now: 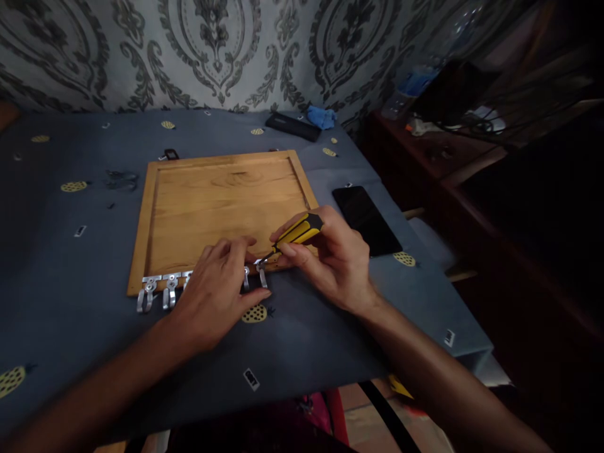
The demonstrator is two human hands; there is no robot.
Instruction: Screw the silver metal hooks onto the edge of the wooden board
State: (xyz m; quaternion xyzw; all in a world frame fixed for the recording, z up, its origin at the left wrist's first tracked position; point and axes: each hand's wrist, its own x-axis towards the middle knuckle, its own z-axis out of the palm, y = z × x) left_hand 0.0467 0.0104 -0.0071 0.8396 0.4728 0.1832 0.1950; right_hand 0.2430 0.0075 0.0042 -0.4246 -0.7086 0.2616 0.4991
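A wooden framed board (226, 201) lies on the table with a silver metal hook rail (165, 277) along its near edge. My left hand (214, 289) grips the rail, fingers on the board side and thumb below, hiding its middle hooks. Between the fingers of my right hand (337, 261) is a yellow and black screwdriver (298, 231). It is tilted, handle up and to the right. Its tip meets the rail near the rightmost hook (262, 275); the screw there is too small to make out.
Right of the board lies a black tablet or phone (367, 220). Behind it are a dark case (292, 126) and a blue cloth (321, 117). Small dark metal pieces (121, 180) rest to the left. A dark red side table (425, 160) holds a bottle and cables.
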